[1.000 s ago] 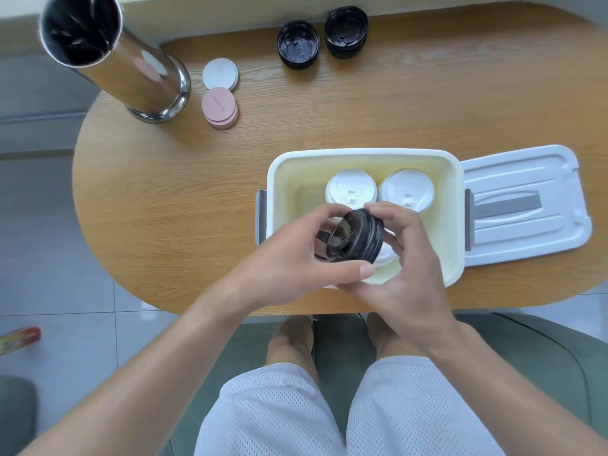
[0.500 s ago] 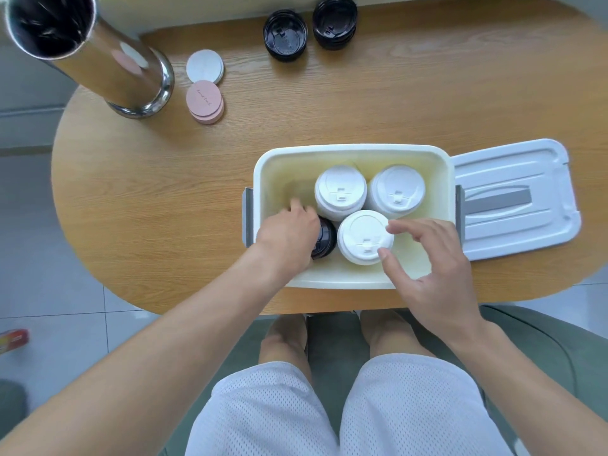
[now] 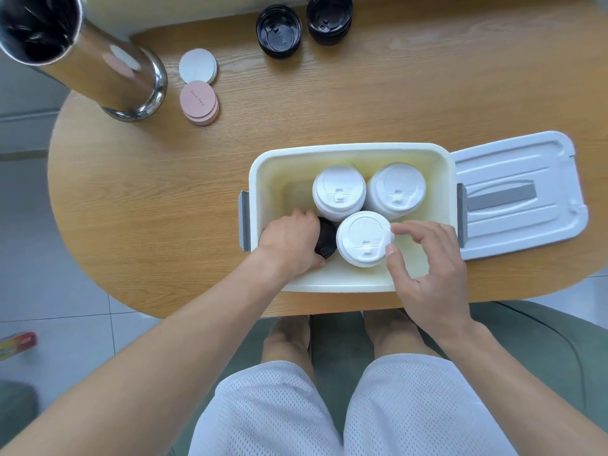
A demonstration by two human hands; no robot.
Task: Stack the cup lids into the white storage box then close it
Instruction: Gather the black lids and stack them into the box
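Note:
The white storage box [image 3: 348,149] stands open on the wooden table, its lid [image 3: 516,195] lying to its right. Inside stand three stacks of white cup lids [image 3: 339,192], [image 3: 396,189], [image 3: 363,238]. My left hand [image 3: 289,238] reaches into the box's front left corner and grips a stack of black lids [image 3: 327,240], mostly hidden under it. My right hand [image 3: 424,255] hovers over the box's front right, thumb and fingertip touching the nearest white stack. Two more black lid stacks [image 3: 279,31], [image 3: 329,18] sit at the table's far edge.
A tall shiny metal cylinder [image 3: 82,57] stands at the far left of the table. Beside it lie white discs [image 3: 198,65] and pink discs [image 3: 198,102]. The table's front edge runs just below the box, above my knees.
One second ago both hands held the black lid stack above the box. My left hand has since lowered it into the front left corner, and my right hand let go and moved right.

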